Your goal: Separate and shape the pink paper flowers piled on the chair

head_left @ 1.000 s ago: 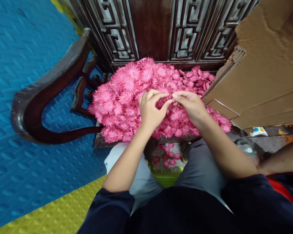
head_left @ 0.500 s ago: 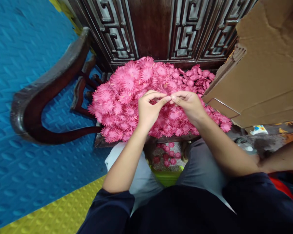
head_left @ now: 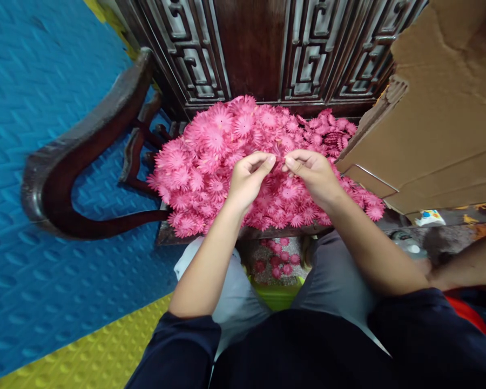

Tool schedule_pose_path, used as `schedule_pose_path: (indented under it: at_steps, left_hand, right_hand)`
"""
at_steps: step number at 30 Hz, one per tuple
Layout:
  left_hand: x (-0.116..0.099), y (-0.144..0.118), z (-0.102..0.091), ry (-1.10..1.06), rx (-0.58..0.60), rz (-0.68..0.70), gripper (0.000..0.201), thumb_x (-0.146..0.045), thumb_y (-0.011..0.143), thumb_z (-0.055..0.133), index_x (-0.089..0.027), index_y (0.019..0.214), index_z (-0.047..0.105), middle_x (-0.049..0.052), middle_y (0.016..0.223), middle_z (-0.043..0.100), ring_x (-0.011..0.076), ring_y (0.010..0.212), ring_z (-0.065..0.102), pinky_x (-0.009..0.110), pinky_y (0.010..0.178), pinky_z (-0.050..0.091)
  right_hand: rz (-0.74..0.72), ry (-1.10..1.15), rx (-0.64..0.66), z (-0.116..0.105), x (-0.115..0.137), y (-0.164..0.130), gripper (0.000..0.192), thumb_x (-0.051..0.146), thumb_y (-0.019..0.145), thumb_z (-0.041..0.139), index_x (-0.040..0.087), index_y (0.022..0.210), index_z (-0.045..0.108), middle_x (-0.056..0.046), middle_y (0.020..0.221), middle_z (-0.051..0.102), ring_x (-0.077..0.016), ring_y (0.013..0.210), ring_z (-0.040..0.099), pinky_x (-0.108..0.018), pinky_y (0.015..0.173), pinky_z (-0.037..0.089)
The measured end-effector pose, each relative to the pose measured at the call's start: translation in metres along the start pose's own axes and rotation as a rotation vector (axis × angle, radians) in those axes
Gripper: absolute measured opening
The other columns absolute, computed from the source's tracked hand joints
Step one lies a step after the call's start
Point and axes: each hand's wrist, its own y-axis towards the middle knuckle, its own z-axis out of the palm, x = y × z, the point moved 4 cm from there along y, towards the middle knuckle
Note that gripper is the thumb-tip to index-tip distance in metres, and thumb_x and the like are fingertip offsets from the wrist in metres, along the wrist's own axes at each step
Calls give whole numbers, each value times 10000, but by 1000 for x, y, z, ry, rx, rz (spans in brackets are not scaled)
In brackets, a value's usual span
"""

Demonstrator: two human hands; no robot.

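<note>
A broad heap of pink artificial flowers (head_left: 216, 140) covers the dark wooden seat in front of me. Over its middle, my left hand (head_left: 251, 175) is closed in a pinch, thumb against forefinger. My right hand (head_left: 310, 173) pinches too, just to the right, with a small gap between the two sets of fingertips. Darker pink petals show by that gap, but whether they are held or lie on the heap I cannot tell. Anything between the fingers is too small to make out.
A curved wooden armrest (head_left: 85, 140) stands at the left and a carved wooden backrest (head_left: 251, 48) behind the heap. A large cardboard sheet (head_left: 441, 119) leans at the right. Loose flowers (head_left: 281, 259) lie below, near a lime-green object (head_left: 277, 296). Another person's arm (head_left: 470, 265) reaches in at right.
My fingertips were touching and are now slightly apart. The left hand has drawn a little to the left; the right hand has barely moved.
</note>
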Motion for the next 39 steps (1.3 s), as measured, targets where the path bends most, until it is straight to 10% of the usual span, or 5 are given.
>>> schedule_pose_path:
  at_steps: [14,27,32,35,39]
  left_hand:
    - [-6,-10,8,631,-136,373,122,-168,834,508,-192,714,506,23,764,543,134,759,513,255,703,406]
    - [-13,-1,-30,242,-484,303,409,-582,765,559,-189,684,483,-17,665,462,92,645,451,234,640,386]
    - [-27,2,-76,153,-766,345,396,-568,877,380,-209,710,395,-34,636,363,80,556,381,271,584,318]
    - [-38,3,-101,387,-907,387,214,-325,910,446,-213,729,459,-18,711,445,108,686,487,309,691,378]
    - [-33,7,-89,796,-816,318,120,-229,849,524,-218,757,600,26,846,555,181,869,537,374,838,409]
  right_hand:
    - [10,-110,-55,7,-7,0,288,387,595,749,177,646,558,36,646,563,-67,611,501,-236,627,428]
    - [-52,-189,-97,1,-3,-2,142,282,723,635,178,674,551,29,636,537,-72,582,473,-248,626,414]
    - [-58,-165,-342,-28,-2,7,169,245,757,591,179,620,519,36,575,487,-61,505,424,-243,552,382]
    - [-82,-174,-439,-44,-3,14,169,273,727,641,179,625,544,21,624,546,-67,540,464,-245,568,399]
    - [-29,-151,-322,-33,-8,13,164,316,696,681,178,666,598,-1,699,615,-89,623,532,-264,621,431]
